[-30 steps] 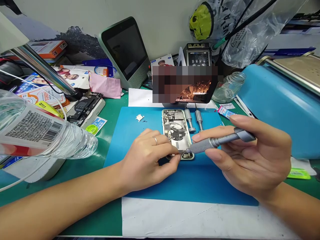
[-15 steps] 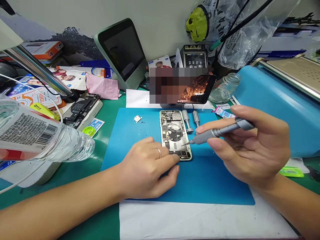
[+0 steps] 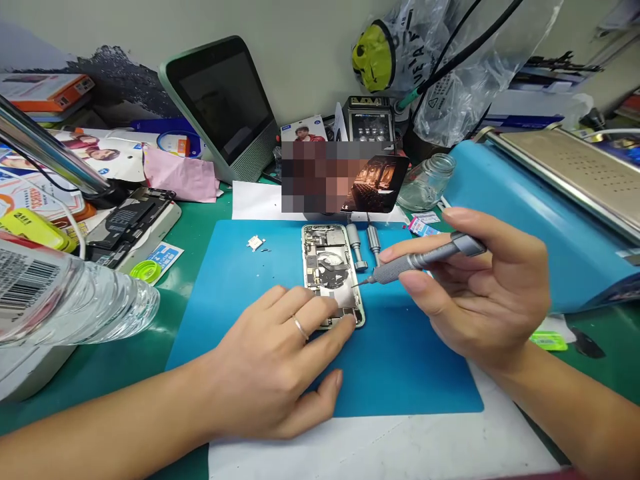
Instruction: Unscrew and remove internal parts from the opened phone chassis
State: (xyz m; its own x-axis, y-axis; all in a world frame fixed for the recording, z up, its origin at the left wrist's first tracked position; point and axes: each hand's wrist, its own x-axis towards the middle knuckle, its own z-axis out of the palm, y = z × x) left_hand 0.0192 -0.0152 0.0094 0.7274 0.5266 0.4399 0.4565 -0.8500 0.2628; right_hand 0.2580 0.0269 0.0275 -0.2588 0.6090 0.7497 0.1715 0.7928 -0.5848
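Note:
An opened phone (image 3: 330, 267) with its inner parts bare lies on the blue mat (image 3: 250, 320). My left hand (image 3: 280, 363) reaches over the phone's lower end, fingertips resting there and the thumb held apart; it hides that lower left corner. In my right hand (image 3: 480, 293) is a grey screwdriver (image 3: 420, 261), gripped between thumb and fingers. Its thin tip hangs near the phone's right edge, and I cannot tell whether it touches. Two more grey screwdrivers (image 3: 357, 247) lie just right of the phone. A small metal part (image 3: 255, 243) and tiny bits sit on the mat's left side.
Behind the mat stands a lit phone screen (image 3: 377, 183), partly blurred, with a glass jar (image 3: 429, 181) beside it. A water bottle (image 3: 110, 303) leans in from the left, near another opened phone (image 3: 133, 227). At the right is a blue machine (image 3: 525, 247).
The whole view has shifted a little. My left hand's index finger and thumb have spread, and the hand sits flatter on the phone's lower end. The screwdriver stays held near the phone's right edge.

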